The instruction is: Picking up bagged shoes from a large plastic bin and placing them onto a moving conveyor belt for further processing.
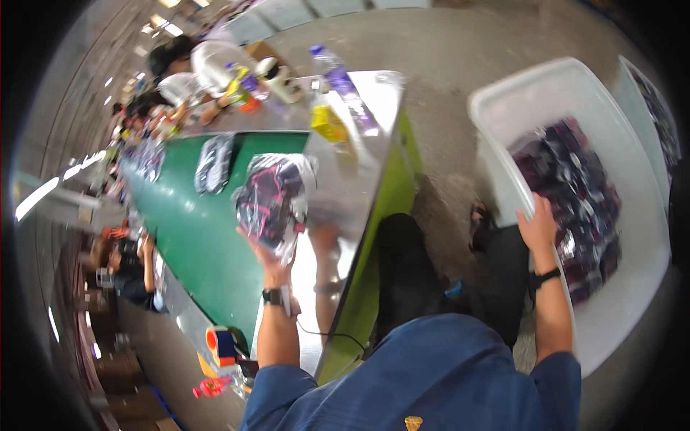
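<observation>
- From my remote seat I see the left hand (267, 253) raised over the bench (359, 154), its fingers closed around the lower end of a clear plastic bag (273, 200) packed with dark cloth marked in pink.
- The bag's long axis runs from the hand up and slightly right in the picture, away from the body; its gripped end points back at the wearer and its free end points toward the far end of the bench.
- The bag hangs over the line where the green belt (194, 237) meets the shiny metal bench top, and it looks lifted rather than resting, though I cannot tell for sure.
- The right hand (539, 223) rests on the near rim of a white bin (496, 108) standing on the floor well to the right of the bench; the fingers lie curled over the edge, and I cannot tell whether they pinch anything.
- Inside the bin lies a heap of similar bagged dark-and-pink packs (575, 194), just beyond the right hand.
- A second pack (213, 164) lies flat on the belt, up and left of the held bag, its length running roughly along the same line.
- At the far end of the bench stand a plastic bottle (338, 79) and a yellow item (328, 123).
- A red tape dispenser (221, 343) sits near the left elbow.
- Other people sit along the belt's left side.
</observation>
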The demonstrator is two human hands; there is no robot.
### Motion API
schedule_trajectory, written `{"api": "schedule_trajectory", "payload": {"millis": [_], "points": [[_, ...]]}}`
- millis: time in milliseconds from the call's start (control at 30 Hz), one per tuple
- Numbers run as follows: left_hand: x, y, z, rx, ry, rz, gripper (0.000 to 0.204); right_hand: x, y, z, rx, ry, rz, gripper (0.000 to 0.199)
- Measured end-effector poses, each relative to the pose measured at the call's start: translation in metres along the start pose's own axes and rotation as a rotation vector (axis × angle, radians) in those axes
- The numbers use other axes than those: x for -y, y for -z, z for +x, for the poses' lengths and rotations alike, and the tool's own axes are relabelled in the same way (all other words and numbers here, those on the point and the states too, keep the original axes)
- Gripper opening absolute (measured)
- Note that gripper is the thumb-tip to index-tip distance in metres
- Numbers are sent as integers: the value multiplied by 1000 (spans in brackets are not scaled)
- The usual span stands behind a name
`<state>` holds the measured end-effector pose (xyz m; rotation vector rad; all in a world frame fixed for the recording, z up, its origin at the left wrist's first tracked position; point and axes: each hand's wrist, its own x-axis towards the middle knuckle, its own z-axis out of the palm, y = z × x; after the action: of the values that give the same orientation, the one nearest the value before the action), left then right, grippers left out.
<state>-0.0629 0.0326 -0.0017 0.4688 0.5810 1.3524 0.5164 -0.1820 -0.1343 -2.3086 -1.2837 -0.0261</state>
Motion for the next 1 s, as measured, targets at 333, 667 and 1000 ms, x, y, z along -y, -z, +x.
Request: {"api": "schedule_trajectory", "payload": {"millis": [333,667,1000], "points": [[110,-69,-55,336,770,591,84,110,56,14,549,53,1027,64],[150,-157,-55,623,1099,776,75,100,110,4,971,179,992,73],[202,-170,-46,676,992,630,74,4,136,-78,311,-461,1480,35]]}}
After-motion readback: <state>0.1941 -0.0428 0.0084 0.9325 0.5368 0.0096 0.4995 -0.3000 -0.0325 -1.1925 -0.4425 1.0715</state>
